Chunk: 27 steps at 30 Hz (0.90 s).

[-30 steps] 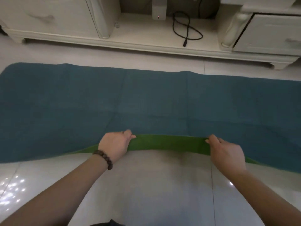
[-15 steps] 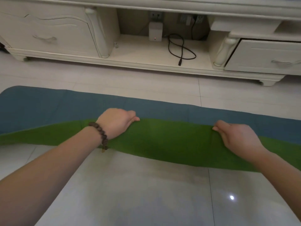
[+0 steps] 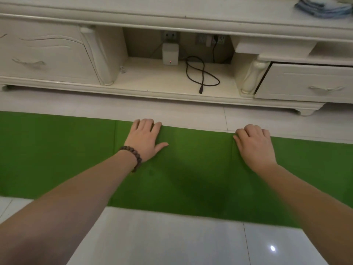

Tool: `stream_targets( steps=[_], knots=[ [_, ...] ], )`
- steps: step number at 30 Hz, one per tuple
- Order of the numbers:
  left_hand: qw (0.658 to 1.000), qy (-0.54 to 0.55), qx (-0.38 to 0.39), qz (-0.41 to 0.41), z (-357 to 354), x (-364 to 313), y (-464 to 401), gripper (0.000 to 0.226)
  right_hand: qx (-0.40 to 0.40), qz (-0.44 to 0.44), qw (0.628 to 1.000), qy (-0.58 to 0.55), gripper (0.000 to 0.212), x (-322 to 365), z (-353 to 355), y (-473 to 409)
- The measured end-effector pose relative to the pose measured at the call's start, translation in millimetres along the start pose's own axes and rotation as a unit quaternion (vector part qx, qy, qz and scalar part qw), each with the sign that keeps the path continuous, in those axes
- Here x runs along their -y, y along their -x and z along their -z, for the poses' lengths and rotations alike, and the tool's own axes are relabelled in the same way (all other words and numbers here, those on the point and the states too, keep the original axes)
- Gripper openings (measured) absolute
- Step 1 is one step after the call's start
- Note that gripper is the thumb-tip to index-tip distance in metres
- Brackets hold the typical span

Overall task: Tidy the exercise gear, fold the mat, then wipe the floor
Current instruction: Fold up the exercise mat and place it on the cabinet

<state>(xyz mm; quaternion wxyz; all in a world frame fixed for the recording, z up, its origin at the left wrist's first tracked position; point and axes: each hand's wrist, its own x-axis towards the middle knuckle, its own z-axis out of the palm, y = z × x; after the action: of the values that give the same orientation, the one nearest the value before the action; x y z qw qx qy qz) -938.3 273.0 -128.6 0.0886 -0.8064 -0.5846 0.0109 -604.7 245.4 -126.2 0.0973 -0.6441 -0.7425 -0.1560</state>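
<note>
- The left hand [image 3: 145, 140] lies palm-down on the mat [image 3: 57, 153], fingers close together and reaching the far edge, thumb splayed toward the middle.
- A dark bead bracelet [image 3: 133, 156] circles the left wrist; the forearm runs straight back toward the lower left.
- The right hand [image 3: 255, 145] also rests on the mat's far edge, knuckles raised and fingers curled down; whether it pinches the edge or only presses cannot be told.
- Both arms are stretched well forward, hands apart, a shadowed stretch of mat between them.
- The mat lies green side up in a long band across the pale tiled floor [image 3: 172, 241], running out of view on both sides; it appears folded lengthwise, with the hands at the far edge.
- To do this step well, I judge the two layers should be lined up along the far edge, then pressed flat from the middle outward so no air or ripple stays in.
- A faint crease line [image 3: 115, 150] crosses the mat to the left of the left hand, likely a guide for the next fold.
- Beyond the mat stands a cream cabinet [image 3: 47, 54], with a black cable [image 3: 202, 77] coiled in its open bay.
- Folded blue cloths [image 3: 322, 7] sit on its top, far right, perhaps useful for wiping later.
</note>
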Motion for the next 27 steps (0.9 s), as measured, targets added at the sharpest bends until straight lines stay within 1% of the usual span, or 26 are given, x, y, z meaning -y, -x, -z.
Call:
stream_targets(
  steps=[2, 4, 6, 8, 12, 14, 16, 18, 20, 21, 22, 23, 24, 26, 27],
  knots=[
    [0.998, 0.014, 0.053, 0.014, -18, -8, -1, 0.085, 0.096, -0.012, 0.995, 0.019, 0.048, 6, -15, 2],
    [0.994, 0.03, 0.105, 0.019, -39, -16, 0, 0.088, 0.205, -0.005, 0.978, 0.029, 0.057, 11, -36, 12],
    [0.985, 0.042, 0.166, 0.014, -58, -27, 7, 0.09, 0.287, 0.001, 0.958, 0.022, 0.06, 17, -57, 28],
    [0.975, 0.054, 0.217, 0.008, -76, -38, 20, 0.09, 0.337, -0.003, 0.941, 0.002, 0.06, 28, -71, 49],
    [0.947, 0.074, 0.312, 0.008, -112, -59, 59, 0.086, 0.41, 0.001, 0.911, -0.045, 0.064, 54, -89, 96],
    [0.934, 0.079, 0.347, 0.015, -125, -63, 71, 0.085, 0.447, -0.009, 0.893, -0.049, 0.064, 59, -98, 110],
    [0.932, 0.081, 0.354, 0.012, -128, -58, 77, 0.088, 0.468, -0.024, 0.882, -0.052, 0.064, 60, -103, 112],
    [0.932, 0.091, 0.35, -0.012, -126, -54, 86, 0.102, 0.471, -0.019, 0.88, -0.052, 0.071, 60, -99, 113],
    [0.933, 0.077, 0.345, -0.069, -124, -52, 104, 0.114, 0.467, 0.02, 0.882, -0.055, 0.084, 59, -92, 122],
    [0.931, 0.06, 0.347, -0.098, -125, -52, 113, 0.116, 0.458, 0.053, 0.886, -0.047, 0.089, 58, -89, 130],
    [0.928, 0.048, 0.35, -0.115, -126, -53, 121, 0.115, 0.462, 0.079, 0.883, -0.022, 0.092, 56, -85, 137],
    [0.928, 0.044, 0.351, -0.12, -126, -52, 125, 0.11, 0.474, 0.071, 0.878, -0.005, 0.091, 53, -84, 144],
    [0.929, 0.045, 0.35, -0.116, -126, -52, 125, 0.102, 0.471, 0.057, 0.88, 0.004, 0.089, 48, -86, 151],
    [0.93, 0.04, 0.347, -0.112, -124, -52, 121, 0.083, 0.448, 0.066, 0.891, 0.023, 0.081, 37, -93, 162],
    [0.931, 0.03, 0.345, -0.118, -122, -53, 119, 0.075, 0.433, 0.068, 0.899, 0.024, 0.085, 33, -92, 161]
  ],
)
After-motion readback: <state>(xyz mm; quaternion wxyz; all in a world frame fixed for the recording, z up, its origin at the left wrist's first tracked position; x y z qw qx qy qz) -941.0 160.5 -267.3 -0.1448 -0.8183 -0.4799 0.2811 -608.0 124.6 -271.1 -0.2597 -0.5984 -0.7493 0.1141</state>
